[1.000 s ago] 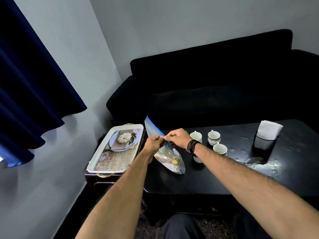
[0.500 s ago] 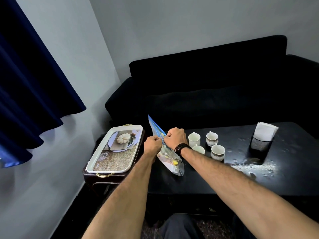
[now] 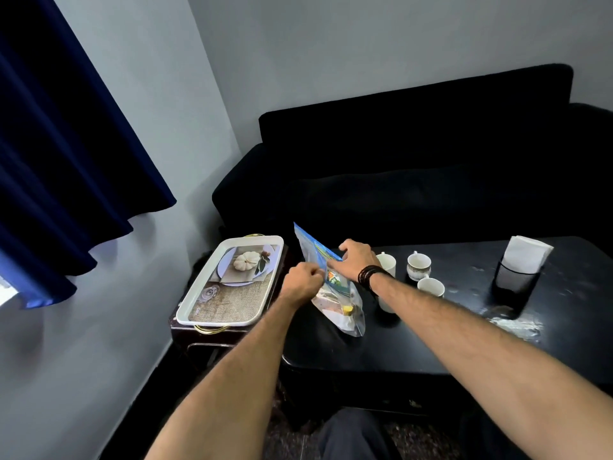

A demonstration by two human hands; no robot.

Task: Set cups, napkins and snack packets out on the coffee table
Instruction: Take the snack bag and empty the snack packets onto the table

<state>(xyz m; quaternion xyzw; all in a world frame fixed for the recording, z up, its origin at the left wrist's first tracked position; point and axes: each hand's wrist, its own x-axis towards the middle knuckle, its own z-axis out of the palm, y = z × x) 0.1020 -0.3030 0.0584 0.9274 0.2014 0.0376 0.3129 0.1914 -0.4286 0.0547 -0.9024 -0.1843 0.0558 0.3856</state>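
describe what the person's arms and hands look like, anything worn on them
Both forearms are bare to the frame's lower edge, no sleeves showing, with visible hair. The right hand has a stack of dark braided or beaded wristbands at the wrist. The left hand shows no bands, gloves or watch; rings can't be made out.

No readable text anywhere. Snack bag [image 3: 335, 287] pinched in my left hand [image 3: 303, 282], my right hand [image 3: 351, 260] at its top edge: blue strip and colour print on front, too blurred to make out letters or brand. Tray [image 3: 229, 280] carries pumpkin-and-plate picture only, no words I can read. Cups [image 3: 418, 265] show patterned band, no lettering. Napkins [image 3: 527, 254] blank white. No numbers, no signs.
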